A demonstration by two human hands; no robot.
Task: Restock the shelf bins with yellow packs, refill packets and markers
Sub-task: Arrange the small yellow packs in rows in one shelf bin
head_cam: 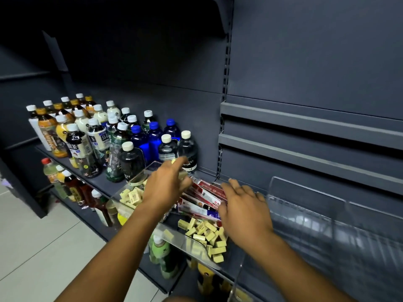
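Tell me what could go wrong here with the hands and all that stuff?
The left hand is close to the water bottle; a bump might tip it. The yellow packs lie heaped near the low front of the clear bin, so some could spill out. The right hand might push the red packets crooked.
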